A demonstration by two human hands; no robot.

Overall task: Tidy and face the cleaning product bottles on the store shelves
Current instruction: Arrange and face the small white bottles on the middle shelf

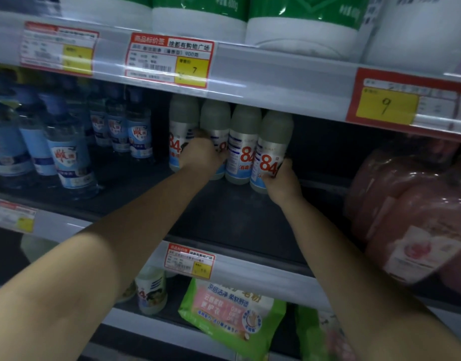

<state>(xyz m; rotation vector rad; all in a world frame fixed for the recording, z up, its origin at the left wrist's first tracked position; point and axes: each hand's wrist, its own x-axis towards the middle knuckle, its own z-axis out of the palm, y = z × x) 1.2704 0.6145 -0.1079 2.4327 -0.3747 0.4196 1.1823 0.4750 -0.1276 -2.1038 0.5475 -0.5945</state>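
Note:
Several white bottles with red "84" labels stand in a row deep on the middle shelf [234,212]. My left hand [202,153] reaches in and grips the second bottle from the left [216,118], covering its label. The leftmost bottle [181,126] stands right beside that hand. The third bottle [243,144] stands free between my hands. My right hand [283,182] grips the lower part of the rightmost bottle [272,147], whose "84" faces outward.
Blue-labelled clear bottles [68,155] fill the shelf's left side. Pink wrapped packs [411,209] bulge out at the right. Large white and green jugs [200,19] sit on the upper shelf. On the shelf below lie a green bag [232,316] and another "84" bottle [151,290].

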